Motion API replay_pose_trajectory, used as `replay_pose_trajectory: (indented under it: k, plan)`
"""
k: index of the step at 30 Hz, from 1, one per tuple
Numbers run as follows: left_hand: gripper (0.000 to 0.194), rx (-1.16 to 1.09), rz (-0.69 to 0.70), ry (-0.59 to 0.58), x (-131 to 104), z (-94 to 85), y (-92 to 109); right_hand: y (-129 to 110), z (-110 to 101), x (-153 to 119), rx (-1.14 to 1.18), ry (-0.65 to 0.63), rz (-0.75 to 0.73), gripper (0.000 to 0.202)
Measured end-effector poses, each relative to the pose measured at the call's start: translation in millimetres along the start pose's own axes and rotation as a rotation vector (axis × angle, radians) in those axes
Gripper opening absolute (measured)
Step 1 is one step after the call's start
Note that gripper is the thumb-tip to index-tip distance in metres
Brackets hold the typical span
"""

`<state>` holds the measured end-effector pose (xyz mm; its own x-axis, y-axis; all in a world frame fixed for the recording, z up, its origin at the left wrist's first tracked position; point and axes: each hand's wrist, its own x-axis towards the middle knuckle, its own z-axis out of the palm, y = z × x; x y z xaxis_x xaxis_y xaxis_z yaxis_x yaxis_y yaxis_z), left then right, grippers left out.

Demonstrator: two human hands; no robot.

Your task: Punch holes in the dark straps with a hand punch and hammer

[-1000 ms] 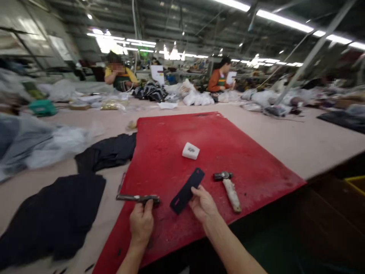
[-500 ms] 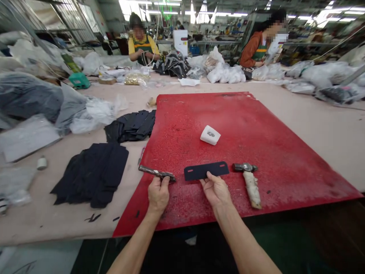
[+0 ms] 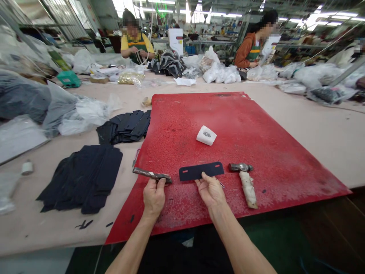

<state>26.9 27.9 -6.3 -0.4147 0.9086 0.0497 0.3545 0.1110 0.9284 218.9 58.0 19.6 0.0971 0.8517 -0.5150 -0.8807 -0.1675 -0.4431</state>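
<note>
Dark strip [image 3: 201,171] at near middle of red mat [image 3: 256,133]; both end slots look done. Right hand [image 3: 211,191] pinches its near edge, fingers closed; left hand [image 3: 154,196] grips metal rod [image 3: 145,173]. Hammer [image 3: 248,188] right, unheld. Left, near pile [image 3: 85,179], far pile [image 3: 125,126]: count left unclear.

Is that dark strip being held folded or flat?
Flat: the dark strip in the right hand shows a slot near each end and no fold.

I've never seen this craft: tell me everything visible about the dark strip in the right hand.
The dark strip is long, flat and blackish, perhaps fabric or leather, with a slot near each end. The right hand grips its near edge, thumb on top. It is nearly crosswise over the red mat; whether they touch is unclear.
</note>
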Motion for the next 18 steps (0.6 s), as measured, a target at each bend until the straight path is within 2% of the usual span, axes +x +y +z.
replay_pose_trajectory:
  k: [7, 13, 16, 18]
  plan:
    - [0.027, -0.031, 0.003, -0.007, -3, 0.4, -2, 3, 1, -5, -0.032, 0.001, 0.001, 0.031]
    - [0.027, -0.02, 0.001, -0.005, -3, -1.7, 5, 6, 6, -10, -0.081, -0.006, -0.009, 0.032]
    - [0.029, -0.025, -0.03, 0.005, -10, -8.3, 10, 7, -4, -12, -0.163, -0.042, 0.007, 0.034]
    - [0.032, -0.091, -0.045, -0.001, -13, -9.9, 7, 9, -12, 3, -0.279, -0.026, 0.019, 0.037]
